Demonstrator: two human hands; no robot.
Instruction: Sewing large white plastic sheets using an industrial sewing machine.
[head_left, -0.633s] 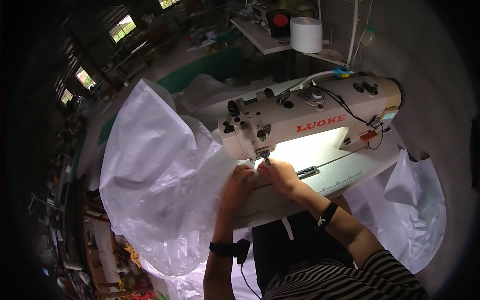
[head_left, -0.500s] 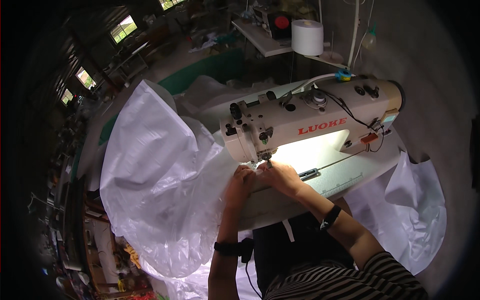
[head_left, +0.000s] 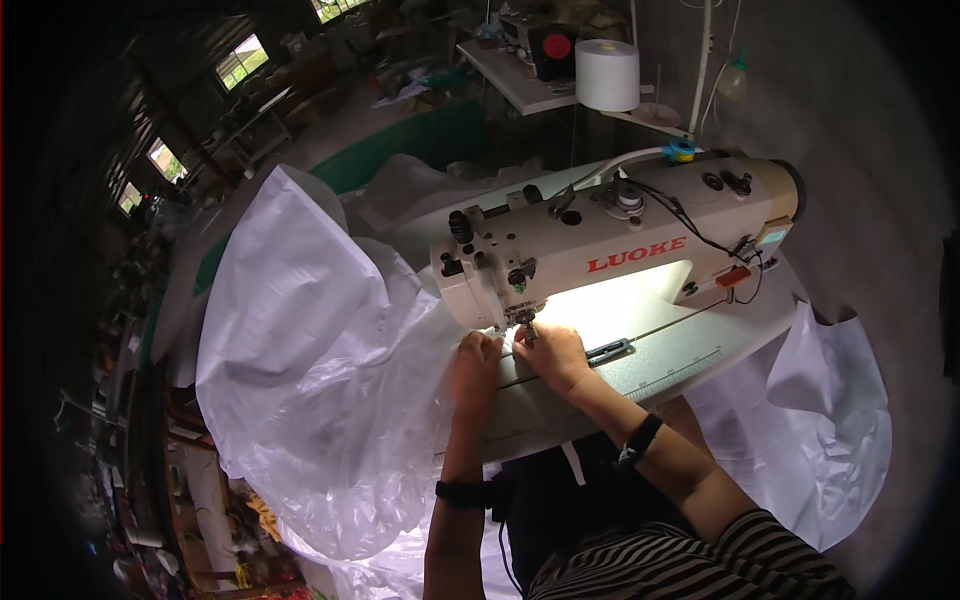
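A beige sewing machine [head_left: 590, 225] stands in front of me, its lamp lighting the bed under the arm. My left hand [head_left: 476, 367] is closed, its fingers curled at the edge of a big white plastic sheet [head_left: 300, 300], just left of the presser foot [head_left: 525, 322]. Close on the right of the foot, my right hand [head_left: 553, 357] is closed too, fingertips pinched together; what lies between them is too small to make out. The sheet bulges up left of the machine and hangs down toward my lap. A small dark thread snipper [head_left: 610, 351] lies on the bed beside my right hand.
A white thread cone [head_left: 607, 76] stands behind the machine, near a small side table [head_left: 520, 85]. More white sheeting [head_left: 825, 440] hangs at the right below the machine table. Cables [head_left: 690, 215] run along the machine's arm. A ruler scale [head_left: 680, 371] marks the table's front.
My hands have moved slightly apart at the presser foot. My right hand has shifted a little left and my right forearm has lowered. The view has shifted slightly.
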